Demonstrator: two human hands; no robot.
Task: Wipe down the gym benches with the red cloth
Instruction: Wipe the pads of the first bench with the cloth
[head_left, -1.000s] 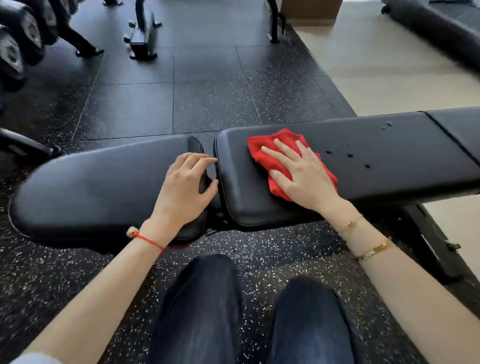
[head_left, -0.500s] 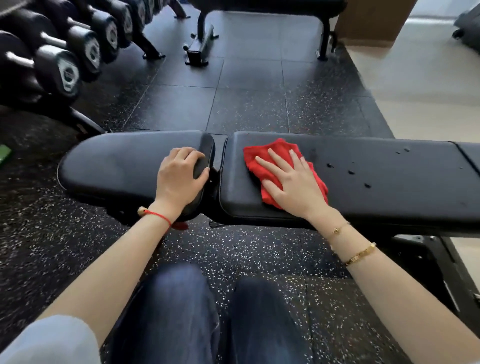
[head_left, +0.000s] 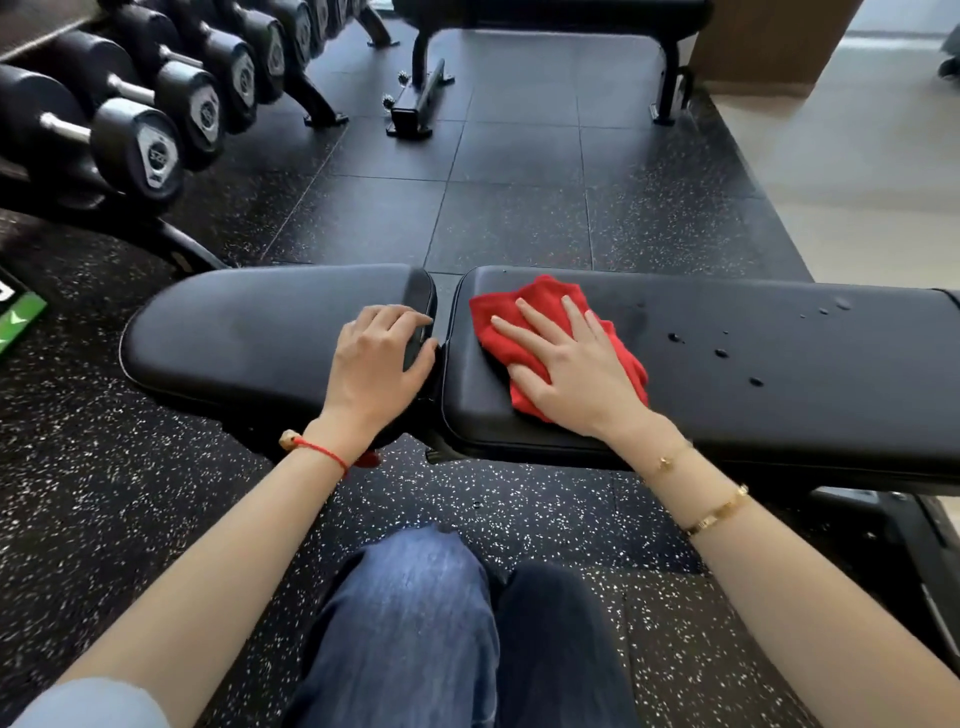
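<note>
A black padded gym bench lies across the view in two parts: a seat pad (head_left: 249, 332) on the left and a long back pad (head_left: 753, 395) on the right. The red cloth (head_left: 524, 317) lies crumpled on the left end of the back pad. My right hand (head_left: 566, 364) presses flat on the cloth with straight fingers. Several water drops (head_left: 722, 353) dot the pad to the right of the cloth. My left hand (head_left: 379, 358) rests on the seat pad's right end, its fingers curled over the pad's edge at the gap.
A dumbbell rack (head_left: 156, 119) fills the upper left. A second bench (head_left: 545, 31) stands at the back on the speckled rubber floor (head_left: 519, 208). A green object (head_left: 15, 322) lies at the left edge. My knees (head_left: 431, 613) are below the bench.
The view has tilted up, bringing the dumbbell rack and far bench into sight. My right hand and the cloth stay at the back pad's left end; my left hand keeps its hold.
</note>
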